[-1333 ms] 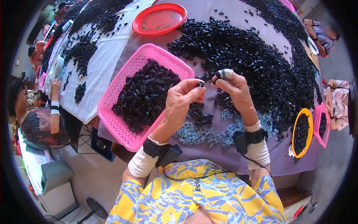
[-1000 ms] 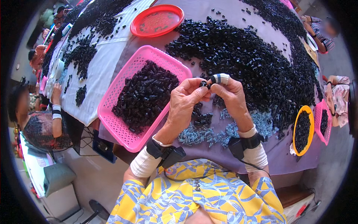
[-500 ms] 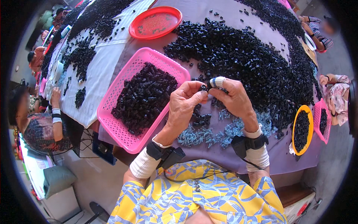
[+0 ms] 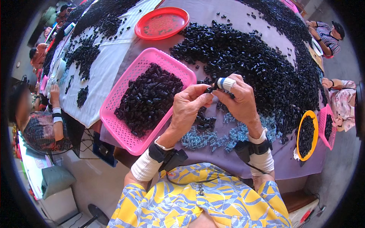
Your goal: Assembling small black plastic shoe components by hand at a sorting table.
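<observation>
Both hands meet above the cloth-covered table, fingertips pinched together. My left hand [image 4: 187,104] grips a small black plastic piece [image 4: 208,90] between thumb and forefinger. Against the same piece press the thumb and finger of my right hand [image 4: 240,100]; whether a second part sits in that pinch is hidden. A white band with dark stripes [image 4: 226,84] wraps a right-hand finger. Just below the hands lie small clear bluish pieces [image 4: 232,136] and a few black pieces [image 4: 205,122]. At my left hand's side stands a pink basket [image 4: 110,114] holding many black pieces.
A large heap of black pieces [image 4: 243,57] spreads beyond my hands. Farther off is a red round tray [image 4: 161,23]. To the right stand a yellow oval basket [image 4: 315,129] and a smaller pink basket [image 4: 331,141]. Other people sit along both sides.
My hands keep their pinch at nearly the same spot, the right fingers slightly turned. The whole view has shifted a little. A person at the far right has raised their head.
</observation>
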Demonstrator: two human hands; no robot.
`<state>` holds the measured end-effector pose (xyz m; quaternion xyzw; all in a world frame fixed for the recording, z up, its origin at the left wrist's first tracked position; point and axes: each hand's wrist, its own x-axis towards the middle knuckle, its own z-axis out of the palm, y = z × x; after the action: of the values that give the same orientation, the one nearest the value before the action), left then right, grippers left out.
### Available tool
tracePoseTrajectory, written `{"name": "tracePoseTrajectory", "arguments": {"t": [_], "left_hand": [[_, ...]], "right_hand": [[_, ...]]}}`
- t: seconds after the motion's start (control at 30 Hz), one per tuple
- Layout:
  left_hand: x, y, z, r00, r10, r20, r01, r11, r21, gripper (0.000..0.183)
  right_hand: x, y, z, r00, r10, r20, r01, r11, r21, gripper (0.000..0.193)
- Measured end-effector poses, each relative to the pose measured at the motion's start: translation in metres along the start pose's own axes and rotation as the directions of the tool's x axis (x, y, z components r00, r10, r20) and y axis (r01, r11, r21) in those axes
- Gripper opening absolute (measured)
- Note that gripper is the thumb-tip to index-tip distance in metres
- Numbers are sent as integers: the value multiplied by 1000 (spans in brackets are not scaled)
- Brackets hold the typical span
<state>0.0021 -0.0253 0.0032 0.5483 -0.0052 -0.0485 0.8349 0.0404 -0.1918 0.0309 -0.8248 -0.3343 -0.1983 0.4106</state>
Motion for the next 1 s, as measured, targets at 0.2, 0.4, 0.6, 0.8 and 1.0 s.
{"name": "tracePoseTrajectory", "arguments": {"t": [0.2,0.4,0.6,0.8,1.0], "left_hand": [[0,-1,-2,1000,6,-11,-6,1000,30,23],[0,-4,-2,999,40,-13,-38,995,92,23],[0,-6,-3,999,32,-12,-31,994,105,22],[0,-6,-1,999,40,-7,-38,990,138,22],[1,-5,0,998,57,-9,-55,987,150,22]], "right_hand": [[3,-4,0,998,-67,22,68,996,-52,14],[-1,-3,3,997,-62,36,63,997,-36,11],[0,-9,1,992,-69,107,92,969,-228,8],[-1,-11,-1,979,-79,191,144,922,-359,6],[-1,-13,-1,978,-70,195,137,925,-354,8]]}}
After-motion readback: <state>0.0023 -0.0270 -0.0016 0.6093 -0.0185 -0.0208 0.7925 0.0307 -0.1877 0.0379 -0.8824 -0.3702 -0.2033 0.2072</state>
